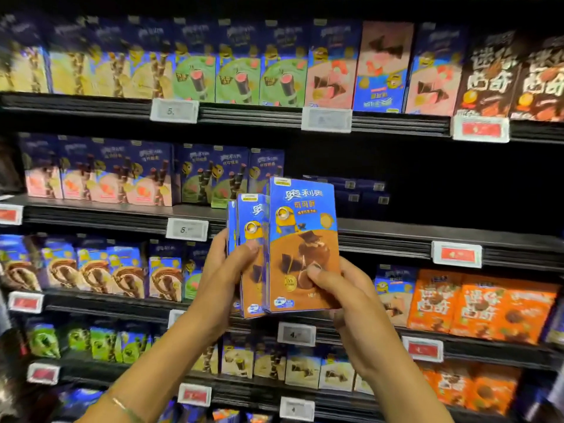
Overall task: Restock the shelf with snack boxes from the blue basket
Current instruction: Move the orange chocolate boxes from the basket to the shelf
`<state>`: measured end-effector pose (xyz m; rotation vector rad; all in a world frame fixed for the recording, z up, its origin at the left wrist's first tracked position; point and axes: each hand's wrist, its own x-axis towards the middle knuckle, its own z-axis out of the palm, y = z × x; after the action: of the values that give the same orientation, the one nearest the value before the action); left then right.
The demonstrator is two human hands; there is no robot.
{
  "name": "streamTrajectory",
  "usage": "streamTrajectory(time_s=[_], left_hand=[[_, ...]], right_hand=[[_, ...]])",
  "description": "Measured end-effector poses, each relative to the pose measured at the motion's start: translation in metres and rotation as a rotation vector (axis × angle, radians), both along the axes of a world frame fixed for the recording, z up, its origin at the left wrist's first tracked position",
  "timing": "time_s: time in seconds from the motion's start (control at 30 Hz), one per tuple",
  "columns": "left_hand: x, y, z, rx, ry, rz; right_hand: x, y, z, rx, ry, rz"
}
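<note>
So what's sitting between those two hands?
Upright blue-and-brown snack boxes, gripped by the left hand and the right hand, as the head view shows.

Bright, motion-blurred, edges dim, distorted.

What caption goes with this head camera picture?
Left hand and right hand hold snack boxes up before the half-filled shelf.

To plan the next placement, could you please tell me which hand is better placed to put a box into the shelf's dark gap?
Probably the right hand: it pinches the front box, and the gap lies up to its right. The left hand grips the other boxes.
</note>
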<state>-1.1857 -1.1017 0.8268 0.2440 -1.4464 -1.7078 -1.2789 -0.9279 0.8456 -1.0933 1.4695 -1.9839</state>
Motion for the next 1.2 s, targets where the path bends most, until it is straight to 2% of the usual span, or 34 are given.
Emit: streamTrajectory(time_s=[0.2, 0.3, 0.47, 0.6, 0.77, 1.0, 1.1, 1.2], left_hand=[[-0.026, -0.004, 0.031, 0.000, 0.072, 0.069], [-0.033, -0.002, 0.049, 0.009, 0.077, 0.097], [-0.046, -0.004, 0.065, -0.010, 0.126, 0.109], [-0.055, -0.014, 0.067, -0.050, 0.136, 0.112], [-0.055, -0.036, 0.069, -0.088, 0.137, 0.100], [-0.063, -0.071, 0.081, -0.105, 0.200, -0.039], [-0.070, -0.084, 0.085, -0.131, 0.189, -0.083], [-0.077, -0.097, 0.087, -0.136, 0.184, -0.119]], right_hand=[[-0.057, 0.016, 0.023, -0.111, -0.058, 0.078], [-0.095, 0.015, 0.030, -0.109, -0.027, -0.058], [-0.160, -0.009, 0.043, -0.037, 0.159, -0.248], [-0.196, -0.041, 0.058, 0.174, 0.384, -0.400], [-0.214, -0.082, 0.066, 0.362, 0.480, -0.388], [-0.235, -0.147, 0.079, 0.728, 0.790, -0.446], [-0.244, -0.175, 0.084, 0.805, 0.787, -0.402], [-0.253, -0.197, 0.085, 0.792, 0.754, -0.416]])
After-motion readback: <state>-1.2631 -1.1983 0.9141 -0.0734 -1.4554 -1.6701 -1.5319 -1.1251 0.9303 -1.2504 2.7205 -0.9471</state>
